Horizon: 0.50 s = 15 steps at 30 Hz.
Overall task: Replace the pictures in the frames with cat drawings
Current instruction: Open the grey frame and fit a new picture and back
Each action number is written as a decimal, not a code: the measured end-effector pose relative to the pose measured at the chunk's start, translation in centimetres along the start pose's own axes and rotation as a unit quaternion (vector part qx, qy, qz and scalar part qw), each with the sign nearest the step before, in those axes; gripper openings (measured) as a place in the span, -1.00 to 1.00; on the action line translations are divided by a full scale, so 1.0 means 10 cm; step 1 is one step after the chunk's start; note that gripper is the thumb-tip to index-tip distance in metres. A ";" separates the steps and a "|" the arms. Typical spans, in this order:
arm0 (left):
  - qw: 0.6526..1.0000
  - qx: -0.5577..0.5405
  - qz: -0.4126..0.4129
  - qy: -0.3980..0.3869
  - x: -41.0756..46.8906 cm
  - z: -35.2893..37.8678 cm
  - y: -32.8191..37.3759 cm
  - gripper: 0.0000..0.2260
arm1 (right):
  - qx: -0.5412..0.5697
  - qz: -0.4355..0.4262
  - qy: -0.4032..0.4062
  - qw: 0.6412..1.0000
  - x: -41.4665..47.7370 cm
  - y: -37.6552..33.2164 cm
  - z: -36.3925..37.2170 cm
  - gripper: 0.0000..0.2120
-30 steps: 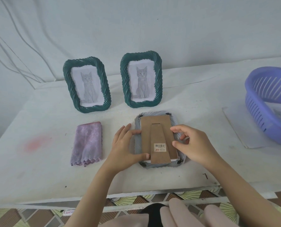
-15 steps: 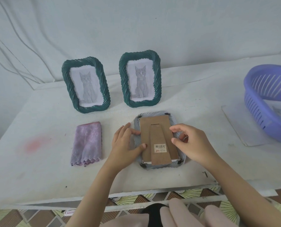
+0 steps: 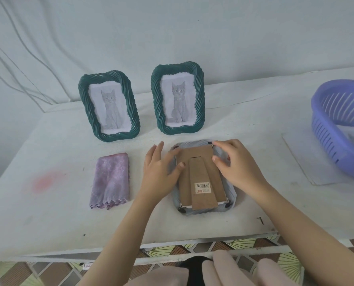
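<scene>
A pale blue-grey picture frame (image 3: pixel 205 212) lies face down near the table's front, its brown cardboard backing (image 3: pixel 201 162) and folded stand facing up. My left hand (image 3: pixel 159 174) lies over the frame's left edge, fingers reaching the top-left black clip and thumb on the backing. My right hand (image 3: pixel 238 166) is at the top-right corner, a fingertip on the black clip there and the thumb at the backing's edge. Two green frames (image 3: pixel 133 108) (image 3: pixel 200 96) stand upright behind, each showing a grey cat drawing.
A folded purple cloth (image 3: pixel 111 180) lies left of the face-down frame. A purple slatted basket (image 3: pixel 325 129) sits at the right edge on a white sheet (image 3: pixel 308 162). The white table (image 3: pixel 48 213) ends just in front of my arms.
Both hands have slid from the middle of the face-down frame up to its top corners. The frame itself has stayed in place.
</scene>
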<state>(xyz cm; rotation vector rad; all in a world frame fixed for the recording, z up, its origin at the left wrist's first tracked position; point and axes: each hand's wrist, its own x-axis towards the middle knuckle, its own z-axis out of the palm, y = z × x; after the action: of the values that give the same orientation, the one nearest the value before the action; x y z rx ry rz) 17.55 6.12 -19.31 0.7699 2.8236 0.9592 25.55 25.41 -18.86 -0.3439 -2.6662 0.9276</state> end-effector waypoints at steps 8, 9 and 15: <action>0.999 0.012 0.030 0.009 0.01 0.03 -0.07 -0.56 | -0.069 -0.015 -0.039 0.997 0.05 0.07 0.04 -0.58; 0.999 0.008 0.034 0.010 0.02 0.03 -0.07 -0.56 | -0.069 -0.014 -0.039 0.997 0.05 0.07 0.04 -0.58; 0.998 0.026 0.035 0.034 -0.01 0.08 -0.08 -0.44 | -0.052 -0.016 -0.030 0.998 0.06 0.09 0.06 -0.63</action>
<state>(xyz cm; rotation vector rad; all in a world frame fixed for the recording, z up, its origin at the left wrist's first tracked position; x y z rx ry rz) 17.45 5.97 -20.47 0.8622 2.9097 0.9425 24.92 25.95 -19.71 -0.3007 -2.7741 0.8039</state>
